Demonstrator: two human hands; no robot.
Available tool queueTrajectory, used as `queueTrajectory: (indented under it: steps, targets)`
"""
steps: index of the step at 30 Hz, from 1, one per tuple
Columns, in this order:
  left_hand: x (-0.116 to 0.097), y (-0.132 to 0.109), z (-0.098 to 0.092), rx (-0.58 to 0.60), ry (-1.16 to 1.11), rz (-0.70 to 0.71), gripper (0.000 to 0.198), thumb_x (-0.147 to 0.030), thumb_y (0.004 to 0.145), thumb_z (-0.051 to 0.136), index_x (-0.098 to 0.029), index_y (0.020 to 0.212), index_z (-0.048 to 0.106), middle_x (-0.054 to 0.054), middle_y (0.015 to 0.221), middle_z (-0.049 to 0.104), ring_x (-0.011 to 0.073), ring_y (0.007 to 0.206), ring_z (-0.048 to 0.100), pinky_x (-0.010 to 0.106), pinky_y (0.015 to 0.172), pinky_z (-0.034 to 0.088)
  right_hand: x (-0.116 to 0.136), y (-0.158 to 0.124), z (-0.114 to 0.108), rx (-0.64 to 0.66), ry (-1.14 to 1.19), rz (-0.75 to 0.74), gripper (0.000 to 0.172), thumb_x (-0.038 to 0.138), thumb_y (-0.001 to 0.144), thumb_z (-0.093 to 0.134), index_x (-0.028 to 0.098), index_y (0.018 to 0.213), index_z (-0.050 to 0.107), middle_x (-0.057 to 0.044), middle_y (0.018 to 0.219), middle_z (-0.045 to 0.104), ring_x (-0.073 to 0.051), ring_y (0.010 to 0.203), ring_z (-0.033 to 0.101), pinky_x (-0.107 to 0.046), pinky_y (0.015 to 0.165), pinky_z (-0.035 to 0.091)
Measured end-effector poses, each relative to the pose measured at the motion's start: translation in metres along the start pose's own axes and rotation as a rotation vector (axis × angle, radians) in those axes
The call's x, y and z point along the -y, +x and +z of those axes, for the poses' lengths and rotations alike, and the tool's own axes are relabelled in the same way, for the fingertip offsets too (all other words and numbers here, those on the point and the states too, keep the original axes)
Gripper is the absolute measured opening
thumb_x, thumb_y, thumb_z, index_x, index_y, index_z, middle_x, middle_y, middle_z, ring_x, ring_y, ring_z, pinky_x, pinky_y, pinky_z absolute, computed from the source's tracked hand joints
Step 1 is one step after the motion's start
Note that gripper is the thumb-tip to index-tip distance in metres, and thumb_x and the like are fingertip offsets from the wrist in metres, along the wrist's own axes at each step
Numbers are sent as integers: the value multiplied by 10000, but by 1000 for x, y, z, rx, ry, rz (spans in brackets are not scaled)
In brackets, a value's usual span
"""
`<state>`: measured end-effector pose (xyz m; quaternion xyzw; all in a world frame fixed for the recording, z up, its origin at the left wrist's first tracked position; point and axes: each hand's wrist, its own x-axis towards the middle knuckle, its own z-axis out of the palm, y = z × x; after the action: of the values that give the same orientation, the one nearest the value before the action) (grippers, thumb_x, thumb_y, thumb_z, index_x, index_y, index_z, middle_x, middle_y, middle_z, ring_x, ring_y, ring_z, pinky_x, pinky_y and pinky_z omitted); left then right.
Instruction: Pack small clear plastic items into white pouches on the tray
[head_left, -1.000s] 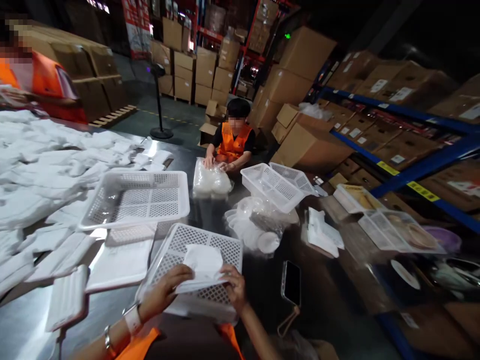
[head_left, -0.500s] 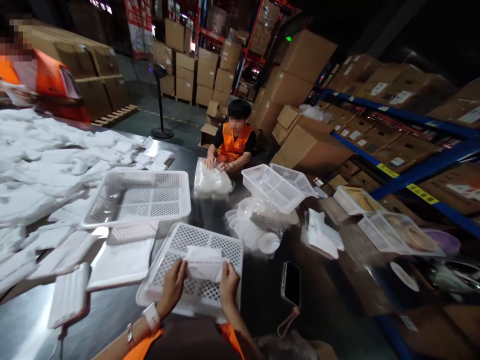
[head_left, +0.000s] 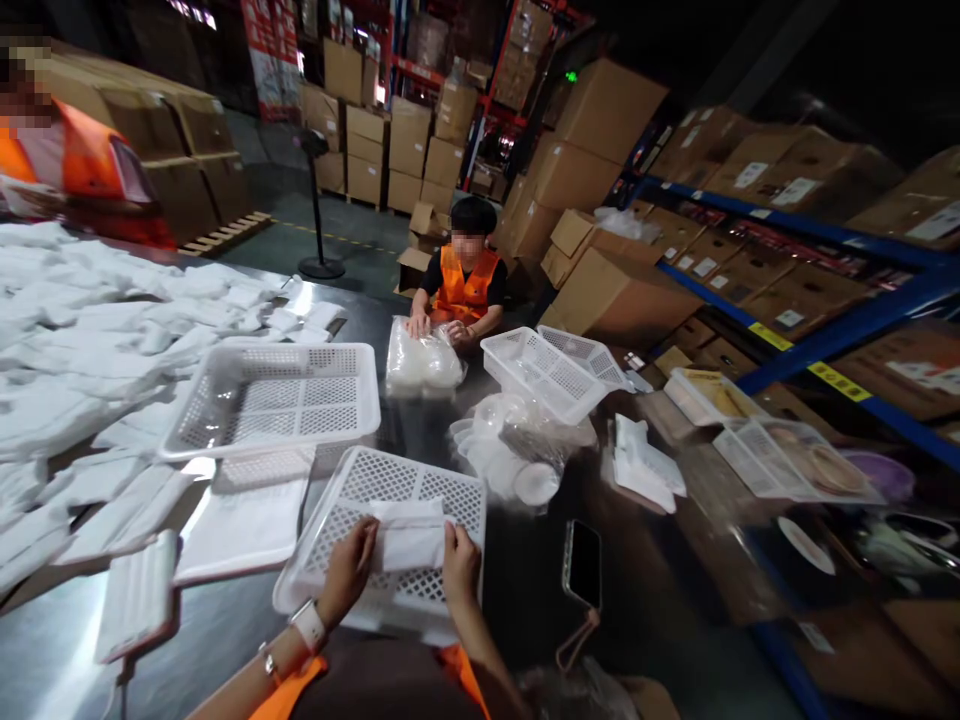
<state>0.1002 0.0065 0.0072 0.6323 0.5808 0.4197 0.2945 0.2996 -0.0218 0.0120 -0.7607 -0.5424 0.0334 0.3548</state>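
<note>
And here, low in the centre of the frame, both hands are on the white cloth! The left hand, fingers curled in, pinches its left end between thumb and forefinger; the right hand, thumb up and fingers bent, grips the right end. The piece is held flat between them, a fold line running across, right over the mesh of a basket that looks bottom-up. Whether cloth and mesh touch, you cannot tell from this angle. A watch sits on the left wrist, a bracelet just behind it.

Look left of centre: another basket, open side up. Beyond it, a huge heap of white pieces fills the left edge. Right of the hands, a phone lies on the dark table, and above it in the frame there's a cluster of bowls with clear plastic about them.

Upper centre, a co-worker in an orange vest has both hands on a clear bag. Upper left, a second co-worker, also in orange, stands behind the heap!
</note>
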Motion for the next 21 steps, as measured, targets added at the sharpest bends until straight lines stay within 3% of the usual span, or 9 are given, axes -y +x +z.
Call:
queueTrajectory:
  steps: [4, 8, 11, 13, 15, 17, 19, 21]
  targets:
    - [-3, 2, 1, -9, 12, -42, 464, -543, 926, 292, -211, 901, 615, 90, 839, 738, 239, 750, 718, 349, 653, 566, -2, 1, 2, -7, -18, -16, 708, 622, 973, 216, 185, 648, 669, -78, 548, 660, -149, 449, 560, -255, 461, 312]
    - [-3, 2, 4, 12, 100, -82, 378, -477, 927, 329, -208, 870, 588, 46, 665, 689, 224, 599, 682, 314, 547, 503, -5, 1, 8, -17, -114, -43, 674, 611, 974, 234, 189, 677, 669, -72, 546, 657, -160, 438, 562, -265, 446, 315]
    - [-5, 3, 0, 59, 219, -101, 338, -425, 933, 357, -182, 891, 588, 29, 577, 642, 225, 524, 648, 305, 507, 459, -6, 1, 9, -24, -160, -44, 602, 587, 976, 277, 173, 837, 692, -85, 641, 697, -191, 496, 617, -270, 448, 374]
    - [-9, 4, -4, 83, 270, -88, 350, -349, 935, 347, -129, 1004, 611, 85, 689, 693, 252, 619, 682, 333, 560, 488, -4, 3, 7, -41, -171, -62, 527, 534, 976, 344, 135, 1015, 686, -143, 827, 736, -234, 648, 683, -298, 517, 470]
    - [-17, 6, -7, 90, 351, 10, 416, -214, 923, 304, -78, 1202, 581, 171, 984, 724, 273, 861, 705, 377, 715, 526, 1, 4, 5, -36, -163, -164, 433, 400, 980, 398, 112, 1207, 628, -203, 1093, 704, -287, 937, 692, -377, 722, 557]
    - [-23, 7, -4, 124, 461, 232, 524, -98, 885, 282, -114, 1355, 512, 180, 1300, 621, 269, 1160, 614, 424, 938, 482, 9, 3, 6, 53, -118, -372, 421, 213, 963, 392, 146, 1350, 545, -180, 1316, 608, -296, 1228, 569, -469, 990, 494]
    - [-24, 6, 5, 181, 550, 469, 590, -54, 858, 301, -179, 1401, 497, 131, 1440, 523, 256, 1337, 473, 459, 1094, 368, 15, 1, 13, 189, -78, -544, 517, 80, 922, 364, 176, 1415, 486, -126, 1411, 547, -272, 1357, 455, -497, 1128, 379]
    - [-17, 1, 19, 212, 559, 573, 590, -64, 855, 325, -190, 1402, 504, 115, 1457, 511, 246, 1395, 401, 473, 1159, 284, 17, -3, 24, 287, -77, -564, 554, 51, 897, 389, 165, 1433, 465, -126, 1455, 502, -279, 1392, 411, -512, 1154, 348]
